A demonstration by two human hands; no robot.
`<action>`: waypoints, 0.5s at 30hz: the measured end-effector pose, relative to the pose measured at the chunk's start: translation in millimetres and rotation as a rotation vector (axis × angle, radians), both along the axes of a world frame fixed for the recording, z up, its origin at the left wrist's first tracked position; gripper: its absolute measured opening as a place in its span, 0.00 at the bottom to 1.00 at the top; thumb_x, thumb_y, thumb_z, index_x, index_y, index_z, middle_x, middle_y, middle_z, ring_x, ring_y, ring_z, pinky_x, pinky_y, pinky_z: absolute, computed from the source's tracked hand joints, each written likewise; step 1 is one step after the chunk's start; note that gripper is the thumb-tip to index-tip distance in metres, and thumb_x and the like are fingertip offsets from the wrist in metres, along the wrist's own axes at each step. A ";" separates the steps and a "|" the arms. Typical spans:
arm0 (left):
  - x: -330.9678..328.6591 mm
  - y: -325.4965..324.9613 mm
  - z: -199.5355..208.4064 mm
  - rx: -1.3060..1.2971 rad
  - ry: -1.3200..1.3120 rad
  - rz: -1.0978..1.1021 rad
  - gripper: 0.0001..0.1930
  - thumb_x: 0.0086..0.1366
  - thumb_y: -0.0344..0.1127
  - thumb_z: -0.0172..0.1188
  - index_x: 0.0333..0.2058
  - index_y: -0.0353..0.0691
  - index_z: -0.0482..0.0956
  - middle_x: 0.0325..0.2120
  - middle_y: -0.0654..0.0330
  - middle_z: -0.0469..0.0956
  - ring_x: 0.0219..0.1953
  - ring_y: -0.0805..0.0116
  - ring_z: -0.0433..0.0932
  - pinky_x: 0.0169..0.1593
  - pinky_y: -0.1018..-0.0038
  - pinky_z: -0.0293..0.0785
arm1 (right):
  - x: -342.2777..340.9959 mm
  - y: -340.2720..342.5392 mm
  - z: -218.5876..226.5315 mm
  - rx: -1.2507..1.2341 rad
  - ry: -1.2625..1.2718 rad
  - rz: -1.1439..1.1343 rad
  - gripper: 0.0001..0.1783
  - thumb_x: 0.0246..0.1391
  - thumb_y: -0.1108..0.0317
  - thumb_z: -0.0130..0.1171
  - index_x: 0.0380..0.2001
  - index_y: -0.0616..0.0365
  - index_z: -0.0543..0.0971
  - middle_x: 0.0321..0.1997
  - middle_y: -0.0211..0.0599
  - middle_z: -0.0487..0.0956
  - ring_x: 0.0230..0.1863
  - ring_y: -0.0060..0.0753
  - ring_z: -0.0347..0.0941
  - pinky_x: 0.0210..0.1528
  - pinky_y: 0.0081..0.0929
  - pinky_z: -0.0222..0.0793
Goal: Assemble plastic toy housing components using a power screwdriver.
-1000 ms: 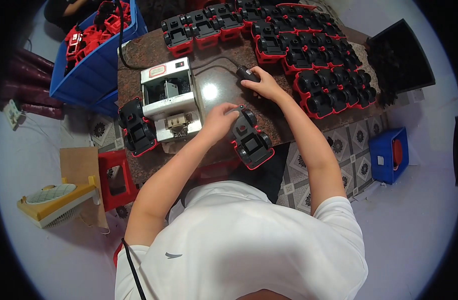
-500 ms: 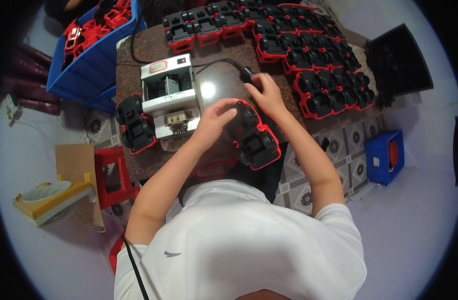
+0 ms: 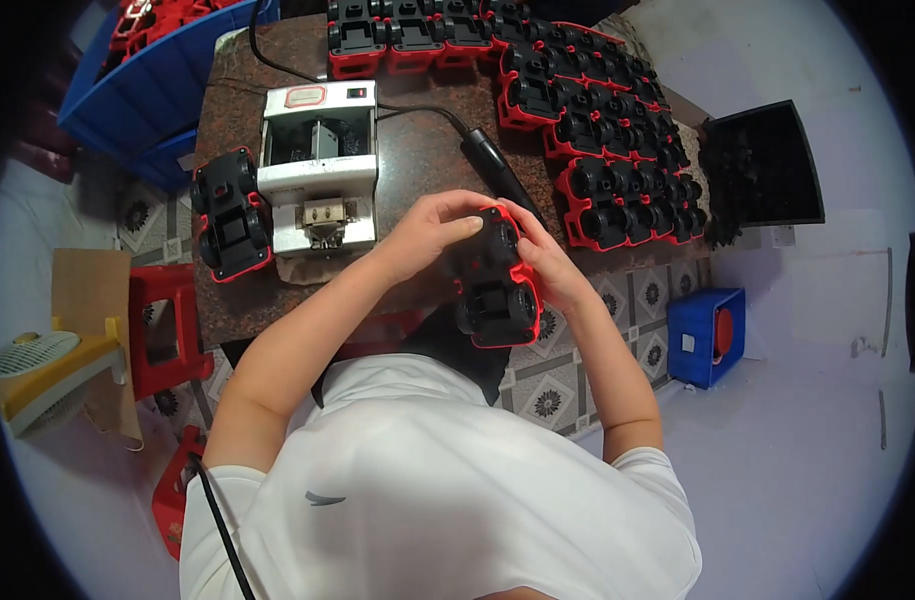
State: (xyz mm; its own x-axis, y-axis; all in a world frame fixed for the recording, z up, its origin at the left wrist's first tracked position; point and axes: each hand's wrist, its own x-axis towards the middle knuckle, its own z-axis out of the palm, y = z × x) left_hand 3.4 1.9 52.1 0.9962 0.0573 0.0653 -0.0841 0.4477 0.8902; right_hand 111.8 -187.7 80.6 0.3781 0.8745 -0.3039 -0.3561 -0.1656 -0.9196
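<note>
Between my two hands is a toy car (image 3: 495, 300), wheels and black underside facing up, its red body showing along the rim. My left hand (image 3: 422, 238) grips its far left edge, thumb on the black base. My right hand (image 3: 549, 265) is closed around the right side by the wheels. A black electric screwdriver (image 3: 499, 168) lies on the table beyond my right hand, with a cable running left. To the left stands a white screw feeder machine (image 3: 317, 176). Against the machine's left side rests another upturned toy car (image 3: 231, 215).
Rows of upturned toy cars (image 3: 607, 125) cover the far right of the stone table (image 3: 417, 165). A blue crate (image 3: 127, 105) of red car bodies stands far left. A black bin (image 3: 777, 165) is at the right, a blue box (image 3: 707, 340) on the floor. A red stool (image 3: 167, 325) and fan (image 3: 52, 370) are left.
My right hand has left the screwdriver, which now lies on the table, and has come onto the toy car's right side. The car has turned more upright in view. The view has shifted.
</note>
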 end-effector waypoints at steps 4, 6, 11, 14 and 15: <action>-0.6 -1.3 3.2 -0.005 -0.003 0.010 0.15 0.63 0.30 0.54 0.48 0.35 0.74 0.43 0.63 0.76 0.46 0.76 0.73 0.53 0.76 0.67 | -2.6 5.5 8.1 -0.004 0.122 0.009 0.45 0.51 0.52 0.61 0.66 0.54 0.52 0.67 0.39 0.56 0.67 0.35 0.52 0.65 0.33 0.52; 2.3 1.1 7.8 -0.014 -0.038 -0.036 0.15 0.64 0.30 0.54 0.49 0.35 0.74 0.44 0.62 0.76 0.46 0.76 0.73 0.53 0.77 0.67 | 0.0 6.5 7.6 -0.008 0.083 0.000 0.44 0.51 0.53 0.60 0.65 0.54 0.52 0.66 0.38 0.57 0.66 0.34 0.53 0.65 0.33 0.53; 17.2 -7.0 -12.5 0.268 -0.052 0.239 0.17 0.67 0.32 0.51 0.53 0.34 0.70 0.50 0.58 0.72 0.53 0.71 0.70 0.57 0.76 0.63 | 3.9 22.0 29.4 -0.128 -0.355 -0.219 0.41 0.45 0.67 0.65 0.62 0.56 0.57 0.58 0.39 0.66 0.56 0.32 0.65 0.58 0.29 0.62; 10.5 -18.6 -13.3 -0.207 0.222 0.364 0.32 0.71 0.53 0.36 0.65 0.35 0.50 0.65 0.51 0.52 0.68 0.64 0.48 0.67 0.64 0.44 | 3.7 31.6 53.4 -0.107 -0.909 -0.289 0.42 0.41 0.70 0.68 0.60 0.56 0.60 0.54 0.43 0.69 0.54 0.34 0.67 0.56 0.30 0.65; 9.7 -18.0 -16.6 -0.214 0.223 0.365 0.32 0.71 0.53 0.36 0.65 0.35 0.50 0.65 0.51 0.52 0.68 0.64 0.48 0.67 0.64 0.44 | 2.8 33.1 61.8 -0.104 -1.087 -0.314 0.42 0.40 0.69 0.68 0.60 0.56 0.60 0.54 0.45 0.69 0.54 0.36 0.67 0.56 0.31 0.65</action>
